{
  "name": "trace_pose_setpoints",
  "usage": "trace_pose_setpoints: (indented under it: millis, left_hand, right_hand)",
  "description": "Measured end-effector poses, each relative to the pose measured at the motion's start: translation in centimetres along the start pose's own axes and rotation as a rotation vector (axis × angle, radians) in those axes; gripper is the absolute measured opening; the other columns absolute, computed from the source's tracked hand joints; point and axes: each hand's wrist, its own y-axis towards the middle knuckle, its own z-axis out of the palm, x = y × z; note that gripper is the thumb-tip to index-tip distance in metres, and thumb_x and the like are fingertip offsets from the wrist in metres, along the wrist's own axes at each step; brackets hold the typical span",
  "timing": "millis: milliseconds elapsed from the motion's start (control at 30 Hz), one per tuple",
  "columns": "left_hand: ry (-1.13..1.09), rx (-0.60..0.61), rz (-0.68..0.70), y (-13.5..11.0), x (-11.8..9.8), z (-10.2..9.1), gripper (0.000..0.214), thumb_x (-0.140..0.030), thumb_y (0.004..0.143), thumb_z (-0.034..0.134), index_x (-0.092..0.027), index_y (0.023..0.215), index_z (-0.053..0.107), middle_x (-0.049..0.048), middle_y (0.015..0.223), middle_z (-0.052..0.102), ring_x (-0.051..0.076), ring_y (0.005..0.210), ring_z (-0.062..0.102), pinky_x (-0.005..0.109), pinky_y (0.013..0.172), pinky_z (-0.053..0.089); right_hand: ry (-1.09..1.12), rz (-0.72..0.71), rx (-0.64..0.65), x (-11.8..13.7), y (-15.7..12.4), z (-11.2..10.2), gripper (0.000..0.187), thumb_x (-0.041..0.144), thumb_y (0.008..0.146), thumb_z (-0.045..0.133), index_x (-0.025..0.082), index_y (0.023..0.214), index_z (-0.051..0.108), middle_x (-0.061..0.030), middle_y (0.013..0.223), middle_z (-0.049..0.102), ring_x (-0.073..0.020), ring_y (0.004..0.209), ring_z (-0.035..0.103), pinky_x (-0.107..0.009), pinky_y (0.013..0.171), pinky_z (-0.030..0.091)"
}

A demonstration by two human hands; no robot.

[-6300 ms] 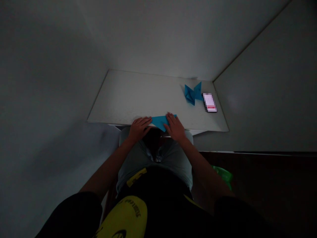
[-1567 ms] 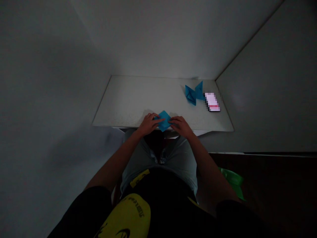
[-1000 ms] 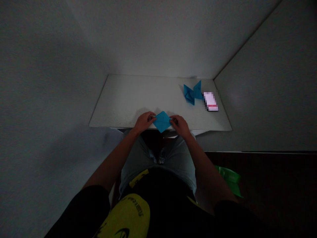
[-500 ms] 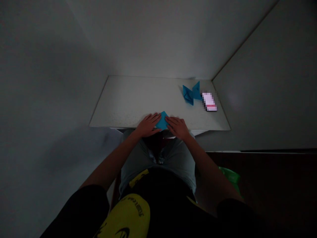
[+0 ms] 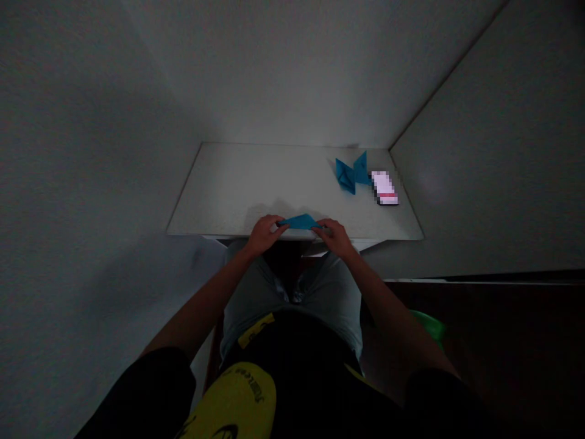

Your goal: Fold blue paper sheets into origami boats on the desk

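A folded piece of blue paper [image 5: 300, 222] stretches between my two hands at the near edge of the white table. Its left end is pinched between the thumb and fingers of my left hand [image 5: 266, 234]. My right hand [image 5: 336, 236] grips the right end in the same way. The paper looks long and low, with a slight peak toward its right half. Fingertips cover both of its ends.
Two folded blue paper shapes, one [image 5: 346, 176] in front of the other [image 5: 361, 168], lie at the table's [image 5: 247, 177] back right. A phone with a blurred screen [image 5: 384, 188] is beside them. Walls border the table. A green container [image 5: 428, 324] stands on the floor at right.
My hands were lying flat on the blue paper, pressing it on the table. Now they have moved apart, pinching its ends, and the paper has become wider and flatter in view.
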Motion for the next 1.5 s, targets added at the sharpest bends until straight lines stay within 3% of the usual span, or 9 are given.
trace_pose_setpoints:
  millis: [133, 267, 400, 533, 800, 967, 1100, 1267, 1500]
  left_hand:
    - [-0.219, -0.042, -0.095, 3.3, -0.1, -0.4, 0.035, -0.050, 0.103, 0.065, -0.023, 0.123, 0.072, 0.0067, 0.115, 0.080, 0.021, 0.099, 0.075, 0.032, 0.082, 0.060]
    - [-0.098, 0.000, -0.062, 4.9, 0.4, -0.1, 0.023, -0.036, 0.102, 0.066, -0.023, 0.118, 0.075, 0.0059, 0.112, 0.080, 0.022, 0.099, 0.073, 0.038, 0.091, 0.059]
    - [0.147, 0.043, 0.063, 3.9, 0.3, 0.5, 0.021, -0.020, 0.099, 0.063, -0.026, 0.111, 0.080, 0.0074, 0.120, 0.081, 0.028, 0.118, 0.070, 0.051, 0.109, 0.050]
    - [0.266, 0.110, 0.151, 1.6, -0.7, 1.1, 0.040, -0.011, 0.097, 0.057, -0.029, 0.127, 0.078, 0.0060, 0.139, 0.076, 0.029, 0.134, 0.064, 0.056, 0.122, 0.039]
    - [0.321, 0.097, 0.218, -0.8, -1.4, 1.9, 0.053, -0.038, 0.103, 0.061, -0.022, 0.153, 0.062, 0.0129, 0.158, 0.063, 0.033, 0.148, 0.055, 0.055, 0.124, 0.037]
    - [0.404, 0.113, 0.204, -1.0, -2.2, 2.5, 0.063, -0.056, 0.101, 0.067, -0.032, 0.158, 0.059, 0.0145, 0.160, 0.060, 0.040, 0.152, 0.049, 0.065, 0.128, 0.029]
    - [0.454, 0.082, 0.197, -1.3, -2.8, 3.5, 0.056, -0.053, 0.101, 0.069, -0.032, 0.152, 0.066, 0.0175, 0.156, 0.061, 0.042, 0.151, 0.049, 0.070, 0.128, 0.025]
    - [0.389, 0.064, 0.244, -1.4, -3.5, 3.2, 0.030, -0.027, 0.104, 0.066, -0.034, 0.129, 0.079, 0.0106, 0.139, 0.072, 0.032, 0.133, 0.063, 0.061, 0.123, 0.033]
    - [-0.248, -0.087, 0.018, 3.1, -3.2, 1.2, 0.027, -0.044, 0.108, 0.059, -0.022, 0.118, 0.072, 0.0065, 0.106, 0.077, 0.020, 0.096, 0.073, 0.036, 0.091, 0.054]
  right_hand:
    - [0.122, 0.085, -0.087, -0.2, 2.6, -0.7, 0.042, 0.064, 0.103, 0.063, 0.026, 0.117, 0.076, -0.0025, 0.093, 0.076, -0.0224, 0.086, 0.069, -0.036, 0.082, 0.058]
    - [0.079, 0.083, -0.078, -1.6, 4.0, -0.5, 0.032, 0.052, 0.104, 0.061, 0.025, 0.114, 0.076, -0.0035, 0.093, 0.077, -0.0227, 0.084, 0.070, -0.038, 0.083, 0.058]
    - [-0.065, -0.058, -0.001, -2.6, 3.3, -0.4, 0.022, 0.028, 0.100, 0.057, 0.025, 0.106, 0.078, -0.0092, 0.116, 0.081, -0.0289, 0.109, 0.074, -0.050, 0.102, 0.056]
    - [-0.153, -0.175, 0.169, -1.0, 1.3, -0.1, 0.035, 0.019, 0.097, 0.058, 0.028, 0.127, 0.075, -0.0080, 0.145, 0.073, -0.0299, 0.134, 0.068, -0.056, 0.114, 0.052]
    - [-0.261, -0.166, 0.146, 2.6, -1.6, 3.5, 0.050, 0.024, 0.102, 0.055, 0.017, 0.152, 0.054, -0.0195, 0.168, 0.051, -0.0331, 0.158, 0.046, -0.059, 0.128, 0.041]
    - [-0.306, -0.100, 0.077, 0.9, -3.1, 1.2, 0.048, 0.027, 0.104, 0.053, 0.019, 0.151, 0.052, -0.0178, 0.166, 0.053, -0.0334, 0.155, 0.050, -0.060, 0.127, 0.040]
    - [-0.222, -0.013, 0.001, -0.5, -4.3, -0.9, 0.051, 0.042, 0.109, 0.051, 0.021, 0.155, 0.050, -0.0180, 0.158, 0.061, -0.0340, 0.148, 0.056, -0.059, 0.124, 0.044]
    - [-0.059, 0.093, -0.095, -1.1, -4.2, -1.9, 0.049, 0.056, 0.108, 0.053, 0.022, 0.142, 0.061, -0.0175, 0.138, 0.070, -0.0338, 0.130, 0.065, -0.056, 0.115, 0.051]
    - [0.254, 0.169, -0.159, -0.4, -0.3, -1.6, 0.043, 0.056, 0.106, 0.060, 0.024, 0.133, 0.066, -0.0117, 0.122, 0.075, -0.0253, 0.107, 0.072, -0.044, 0.099, 0.058]
